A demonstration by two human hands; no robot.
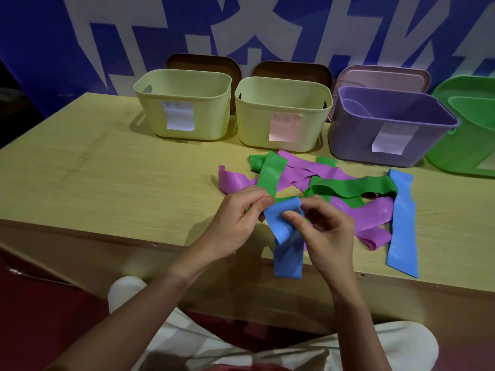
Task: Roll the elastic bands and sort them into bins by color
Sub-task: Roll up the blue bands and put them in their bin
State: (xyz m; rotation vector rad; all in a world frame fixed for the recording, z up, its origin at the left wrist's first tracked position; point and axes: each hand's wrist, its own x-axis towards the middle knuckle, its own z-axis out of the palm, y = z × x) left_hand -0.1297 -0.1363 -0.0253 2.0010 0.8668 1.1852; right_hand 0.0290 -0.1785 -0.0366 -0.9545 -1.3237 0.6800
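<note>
Fingers of both hands, left and right, are pinched on a blue elastic band, held at lower centre above the counter edge, its tail hanging down.

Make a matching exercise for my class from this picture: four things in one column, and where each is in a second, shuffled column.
Things:
1. held blue band
2. flat blue band
3. purple bin
4. green bin

Places:
A. cut off by the picture's right edge
B. pinched by left hand and right hand
C. lying over the table edge, right of the pile
D. right of two yellow bins

Pairs: 1-B, 2-C, 3-D, 4-A
</note>
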